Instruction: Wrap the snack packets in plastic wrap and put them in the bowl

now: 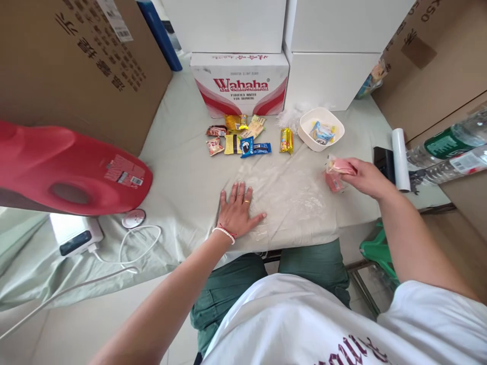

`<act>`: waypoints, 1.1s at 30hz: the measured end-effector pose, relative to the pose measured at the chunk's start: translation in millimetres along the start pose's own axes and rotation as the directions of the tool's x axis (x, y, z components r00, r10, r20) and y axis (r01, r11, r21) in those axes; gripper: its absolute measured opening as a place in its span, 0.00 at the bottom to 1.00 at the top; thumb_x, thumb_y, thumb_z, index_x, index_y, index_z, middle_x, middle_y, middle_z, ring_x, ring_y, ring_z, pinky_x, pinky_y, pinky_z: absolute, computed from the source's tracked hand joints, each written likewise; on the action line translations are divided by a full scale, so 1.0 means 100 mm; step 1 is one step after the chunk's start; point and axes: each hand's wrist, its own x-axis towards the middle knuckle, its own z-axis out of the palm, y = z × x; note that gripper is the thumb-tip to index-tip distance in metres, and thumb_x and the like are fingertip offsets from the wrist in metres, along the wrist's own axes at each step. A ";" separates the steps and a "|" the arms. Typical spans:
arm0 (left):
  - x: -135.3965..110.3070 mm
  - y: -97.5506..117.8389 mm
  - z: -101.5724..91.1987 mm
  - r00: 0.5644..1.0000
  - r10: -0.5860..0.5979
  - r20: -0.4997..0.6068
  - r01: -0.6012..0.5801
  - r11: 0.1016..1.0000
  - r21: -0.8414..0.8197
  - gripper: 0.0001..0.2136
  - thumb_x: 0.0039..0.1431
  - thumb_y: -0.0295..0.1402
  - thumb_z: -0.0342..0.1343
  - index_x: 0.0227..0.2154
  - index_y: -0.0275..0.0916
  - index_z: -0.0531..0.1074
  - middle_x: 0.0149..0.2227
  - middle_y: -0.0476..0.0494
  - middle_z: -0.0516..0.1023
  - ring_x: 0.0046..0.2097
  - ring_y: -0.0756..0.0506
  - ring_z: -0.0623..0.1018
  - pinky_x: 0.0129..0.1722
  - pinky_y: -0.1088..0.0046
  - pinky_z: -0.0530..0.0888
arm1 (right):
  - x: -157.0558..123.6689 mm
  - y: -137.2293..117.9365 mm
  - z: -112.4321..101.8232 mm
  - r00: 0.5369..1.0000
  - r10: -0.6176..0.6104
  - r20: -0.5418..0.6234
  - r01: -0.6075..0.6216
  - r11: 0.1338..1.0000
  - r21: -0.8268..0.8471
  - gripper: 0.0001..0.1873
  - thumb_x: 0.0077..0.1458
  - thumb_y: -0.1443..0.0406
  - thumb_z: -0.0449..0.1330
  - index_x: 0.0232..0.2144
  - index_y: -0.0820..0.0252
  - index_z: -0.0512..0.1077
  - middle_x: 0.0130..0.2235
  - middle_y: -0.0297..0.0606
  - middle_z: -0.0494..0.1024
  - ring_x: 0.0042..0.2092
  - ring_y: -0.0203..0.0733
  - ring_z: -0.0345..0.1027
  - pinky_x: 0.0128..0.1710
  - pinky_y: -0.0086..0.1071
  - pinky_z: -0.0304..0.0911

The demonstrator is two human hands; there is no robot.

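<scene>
My left hand [236, 212] lies flat on the pale green tablecloth [178, 167], its fingers spread and nothing under them that I can see. Over at the right, my right hand [363, 176] pinches a pink snack packet [334, 181] with clear wrapping; whether it is one packet or two, I cannot tell. Behind that hand stands a white bowl [303, 137] with a blue-and-white packet [322, 133] inside. A yellow packet [286, 140] lies just left of the bowl. Farther left, several small snack packets [232, 144] are grouped together, beyond my left fingertips.
A Wahaha carton [240, 86] and white boxes [331, 76] line the back. At left are a red jug [76, 167], a white power bank [76, 234] and its cable [160, 235]. Crumpled clear plastic [289, 119] touches the bowl's side. Plastic bottles [449, 144] and a white roll [400, 159] are at right.
</scene>
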 end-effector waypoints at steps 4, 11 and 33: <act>0.00 0.02 -0.04 1.000 -0.019 0.024 0.019 1.000 0.008 0.49 0.65 0.66 0.41 0.76 0.31 0.49 0.78 0.29 0.41 0.78 0.29 0.45 0.72 0.34 0.45 | 0.10 -0.43 0.08 0.986 -0.164 -0.017 0.165 0.983 0.080 0.17 0.52 0.61 0.64 0.46 0.55 0.75 0.44 0.39 0.80 0.45 0.51 0.74 0.45 0.39 0.67; 0.00 0.04 -0.06 1.000 -0.018 0.024 0.018 1.000 -0.015 0.48 0.65 0.64 0.42 0.75 0.30 0.49 0.78 0.29 0.45 0.78 0.28 0.48 0.73 0.35 0.45 | 0.04 -0.15 0.39 0.974 0.194 -0.117 -0.183 0.978 0.100 0.23 0.56 0.50 0.63 0.46 0.58 0.71 0.41 0.43 0.78 0.41 0.50 0.72 0.41 0.40 0.67; 0.00 0.03 -0.03 0.999 -0.030 0.031 0.032 0.998 -0.049 0.51 0.64 0.67 0.42 0.76 0.28 0.47 0.78 0.28 0.41 0.79 0.30 0.46 0.74 0.37 0.41 | -0.16 0.49 0.69 0.972 0.234 -0.030 -0.232 0.924 -0.305 0.30 0.55 0.45 0.63 0.49 0.62 0.74 0.45 0.51 0.74 0.46 0.56 0.71 0.48 0.44 0.68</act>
